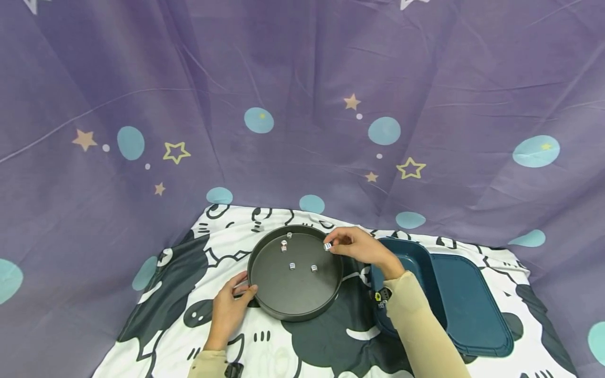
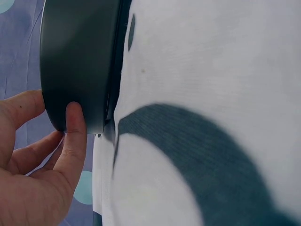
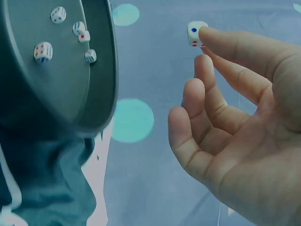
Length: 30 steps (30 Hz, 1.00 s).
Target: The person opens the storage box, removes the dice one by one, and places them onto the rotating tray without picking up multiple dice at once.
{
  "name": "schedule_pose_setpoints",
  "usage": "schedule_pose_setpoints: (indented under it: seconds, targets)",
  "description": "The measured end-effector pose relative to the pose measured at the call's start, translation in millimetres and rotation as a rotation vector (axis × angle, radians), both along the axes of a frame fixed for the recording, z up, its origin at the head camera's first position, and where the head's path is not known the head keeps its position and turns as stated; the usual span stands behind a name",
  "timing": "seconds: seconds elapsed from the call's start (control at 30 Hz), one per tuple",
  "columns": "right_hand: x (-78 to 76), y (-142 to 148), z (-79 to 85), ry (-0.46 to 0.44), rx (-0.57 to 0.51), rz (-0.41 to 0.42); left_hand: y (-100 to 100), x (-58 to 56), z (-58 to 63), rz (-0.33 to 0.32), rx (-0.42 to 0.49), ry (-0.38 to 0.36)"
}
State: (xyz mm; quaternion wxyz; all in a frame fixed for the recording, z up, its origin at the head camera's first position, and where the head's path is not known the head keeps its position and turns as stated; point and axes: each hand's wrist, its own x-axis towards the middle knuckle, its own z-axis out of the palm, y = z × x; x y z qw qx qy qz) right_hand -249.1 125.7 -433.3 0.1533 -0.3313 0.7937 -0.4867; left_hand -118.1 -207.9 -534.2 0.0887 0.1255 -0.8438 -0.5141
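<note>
My right hand [image 1: 361, 245] pinches a white die [image 3: 193, 34] with blue and red pips between thumb and fingertips, the other fingers loosely bent. In the head view it is above the right far rim of a round dark grey pan [image 1: 295, 299]. Several white dice lie in that pan: one die [image 1: 314, 268] right of the middle, another die [image 1: 292, 266] beside it, the rest towards the far left wall. My left hand [image 1: 230, 307] holds the pan at its near left side, thumb at the rim and fingertips against the outer wall [image 2: 77, 56].
Right of the pan stands a deep blue tray [image 1: 432, 294], partly hidden by my right forearm, with small dark and yellow items [image 1: 382, 297] in it. A flat blue lid [image 1: 472, 304] lies beside it. A patterned black-and-white cloth [image 1: 264, 336] covers the table; a purple curtain [image 1: 302, 68] hangs behind.
</note>
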Motion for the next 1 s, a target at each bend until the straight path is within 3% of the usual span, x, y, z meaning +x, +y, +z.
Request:
schedule_pose_setpoints:
  seconds: [0.33, 0.6, 0.93, 1.0]
  targets:
    - [-8.1, -38, -3.4, 0.043, -0.028, 0.014, 1, 0.2, -0.3, 0.000, 0.011, -0.003]
    - [-14.4, -63, -18.1, 0.037, -0.032, -0.039, -1, 1.3, -1.4, 0.003, 0.013, 0.008]
    - [-16.4, -80, -20.3, 0.028, -0.032, -0.061, 0, 1.1, -0.2, -0.001, 0.003, 0.014]
    - [-20.3, -82, -26.9, 0.018, -0.026, -0.073, 0, 1.1, -0.7, 0.004, 0.002, 0.016]
